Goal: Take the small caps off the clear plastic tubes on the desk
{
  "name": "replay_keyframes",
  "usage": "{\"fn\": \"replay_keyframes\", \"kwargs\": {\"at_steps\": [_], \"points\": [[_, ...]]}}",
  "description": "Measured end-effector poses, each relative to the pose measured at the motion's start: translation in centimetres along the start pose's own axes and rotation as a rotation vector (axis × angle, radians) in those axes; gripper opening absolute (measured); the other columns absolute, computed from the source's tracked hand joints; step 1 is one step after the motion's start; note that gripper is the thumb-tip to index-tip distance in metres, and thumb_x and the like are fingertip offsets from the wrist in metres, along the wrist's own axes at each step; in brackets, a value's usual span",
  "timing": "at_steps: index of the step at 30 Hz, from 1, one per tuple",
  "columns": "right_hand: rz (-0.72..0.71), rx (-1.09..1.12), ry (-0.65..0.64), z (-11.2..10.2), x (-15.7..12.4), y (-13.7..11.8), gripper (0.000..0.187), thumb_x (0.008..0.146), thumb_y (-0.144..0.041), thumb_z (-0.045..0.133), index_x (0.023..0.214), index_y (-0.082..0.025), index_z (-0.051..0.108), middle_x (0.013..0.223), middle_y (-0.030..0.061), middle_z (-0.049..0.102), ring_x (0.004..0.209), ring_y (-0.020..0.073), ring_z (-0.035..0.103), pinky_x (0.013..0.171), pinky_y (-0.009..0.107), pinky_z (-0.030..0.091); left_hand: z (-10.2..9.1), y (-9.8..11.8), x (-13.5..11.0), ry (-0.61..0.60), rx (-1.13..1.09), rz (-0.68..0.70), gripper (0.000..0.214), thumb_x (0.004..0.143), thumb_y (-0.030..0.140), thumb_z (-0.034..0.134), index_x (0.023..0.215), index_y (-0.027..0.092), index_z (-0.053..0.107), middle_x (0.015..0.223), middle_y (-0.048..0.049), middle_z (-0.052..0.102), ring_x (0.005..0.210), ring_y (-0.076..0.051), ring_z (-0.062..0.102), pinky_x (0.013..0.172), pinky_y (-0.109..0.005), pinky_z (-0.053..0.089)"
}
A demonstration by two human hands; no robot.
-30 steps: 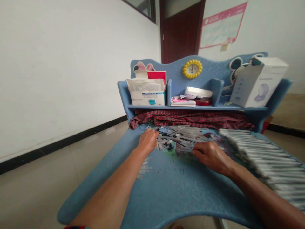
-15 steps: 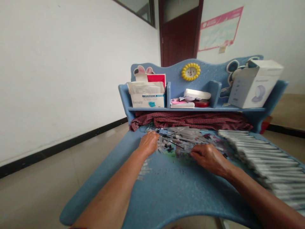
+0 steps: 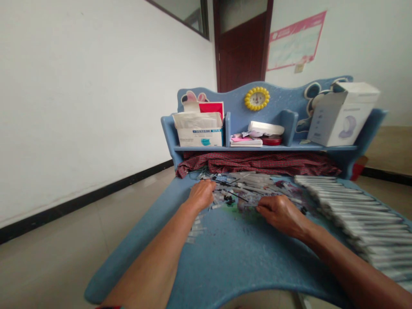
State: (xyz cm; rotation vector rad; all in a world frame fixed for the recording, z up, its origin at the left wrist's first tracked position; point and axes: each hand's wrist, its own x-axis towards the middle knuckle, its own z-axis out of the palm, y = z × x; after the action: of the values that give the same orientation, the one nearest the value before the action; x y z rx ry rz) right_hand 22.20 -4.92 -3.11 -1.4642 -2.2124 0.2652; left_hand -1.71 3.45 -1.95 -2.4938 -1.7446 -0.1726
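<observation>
My left hand (image 3: 202,195) is closed at the left edge of a loose heap of thin clear tubes (image 3: 254,179) on the blue desk (image 3: 225,257). Its fingertips are turned away, so whatever they hold is hidden. Closed in a pinch, my right hand (image 3: 281,214) rests at the heap's front right; anything between its fingers is too small to make out. Between the hands lie thin black rods (image 3: 238,196) and small black pieces (image 3: 229,200), which look like pen parts. Several short clear pieces (image 3: 195,229) lie beside my left forearm.
Rows of grey-white, pen-like sticks (image 3: 360,219) cover the desk's right side. Behind the heap lies a red checked cloth (image 3: 257,163). The shelf above holds a mask box (image 3: 199,135), a red round tin (image 3: 272,140) and a white box (image 3: 344,116).
Both hands stay closed in nearly the same places. The view has shifted very slightly.
</observation>
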Motion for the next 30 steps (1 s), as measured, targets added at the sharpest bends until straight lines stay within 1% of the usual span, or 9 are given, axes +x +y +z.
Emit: {"fn": "replay_keyframes", "kwargs": {"at_steps": [5,9,14,18,23,27,30], "points": [[-0.006,0.004,0.004,0.1,0.1,0.0,0.026,0.078,-0.025,0.038,0.056,-0.016,0.048,0.050,-0.0014,0.043,0.050,0.0087,0.040,0.049,0.021,0.024,0.2,-0.1,0.2,0.048,0.071,0.084,0.023,0.071,0.005,0.044,0.080,0.016,0.062,0.085,-0.0099,0.059,0.088,-0.021,0.054,0.079,-0.031,0.040],[-0.008,-0.004,0.016,0.1,0.0,-0.1,0.025,0.078,-0.024,0.039,0.055,-0.016,0.047,0.049,-0.0020,0.041,0.049,0.0085,0.039,0.049,0.021,0.023,0.3,0.0,0.1,0.074,0.103,0.117,0.023,0.070,0.004,0.042,0.075,0.014,0.062,0.081,-0.0117,0.058,0.085,-0.022,0.053,0.077,-0.031,0.040],[0.002,-0.002,0.017,0.0,0.0,-0.2,0.026,0.078,-0.024,0.038,0.055,-0.016,0.048,0.049,-0.0015,0.042,0.049,0.0089,0.040,0.049,0.021,0.023,0.3,0.0,0.0,0.112,0.112,0.127,0.023,0.070,0.006,0.043,0.080,0.015,0.062,0.083,-0.0096,0.057,0.084,-0.022,0.052,0.075,-0.031,0.040],[0.003,-0.003,0.021,-0.1,0.0,0.0,0.026,0.078,-0.025,0.038,0.057,-0.016,0.050,0.050,-0.0009,0.044,0.050,0.0094,0.041,0.050,0.021,0.024,0.2,-0.1,-0.1,0.154,0.044,0.157,0.018,0.071,0.010,0.045,0.081,0.017,0.060,0.081,-0.0063,0.056,0.083,-0.020,0.052,0.073,-0.029,0.040],[0.001,0.020,0.032,-0.3,0.0,0.1,0.026,0.078,-0.024,0.038,0.058,-0.015,0.051,0.051,-0.0008,0.045,0.050,0.0093,0.041,0.050,0.021,0.025,-0.2,0.2,-0.3,0.214,-0.067,0.235,0.017,0.071,0.009,0.046,0.081,0.018,0.057,0.080,-0.0038,0.055,0.082,-0.018,0.052,0.074,-0.028,0.039],[-0.011,0.061,0.040,-1.0,0.0,-0.2,0.026,0.077,-0.023,0.038,0.055,-0.015,0.050,0.050,-0.0014,0.046,0.049,0.0087,0.042,0.048,0.021,0.025,-0.4,0.6,-0.4,0.242,-0.119,0.265,0.017,0.072,0.009,0.046,0.082,0.018,0.056,0.081,-0.0040,0.056,0.082,-0.017,0.052,0.074,-0.028,0.039],[0.008,0.104,0.033,-1.8,-0.1,-0.4,0.026,0.076,-0.022,0.039,0.054,-0.015,0.050,0.049,-0.0015,0.047,0.048,0.0087,0.043,0.047,0.021,0.026,-0.3,0.6,-0.4,0.269,-0.144,0.285,0.017,0.073,0.009,0.046,0.084,0.018,0.056,0.082,-0.0044,0.057,0.082,-0.017,0.052,0.074,-0.028,0.040]]}}
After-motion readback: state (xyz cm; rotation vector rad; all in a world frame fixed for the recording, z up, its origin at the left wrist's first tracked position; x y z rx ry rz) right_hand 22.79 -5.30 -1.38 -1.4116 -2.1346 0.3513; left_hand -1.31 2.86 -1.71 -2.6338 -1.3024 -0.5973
